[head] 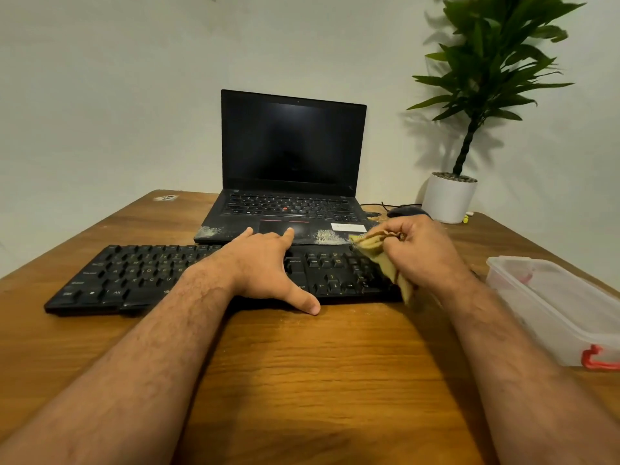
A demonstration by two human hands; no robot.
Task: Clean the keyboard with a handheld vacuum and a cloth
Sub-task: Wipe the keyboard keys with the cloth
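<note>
Head view: keyboard (141, 280) long axis left-right; left hand (265, 263) flat on it; right hand (422, 253) clutches cloth (385, 260).

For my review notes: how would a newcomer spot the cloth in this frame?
Start at the long black external keyboard lying on the brown wooden table in front of the open black laptop. At its right end, the right hand grips a crumpled mustard-yellow cloth. It is the only soft, yellow item among hard black electronics.
</note>
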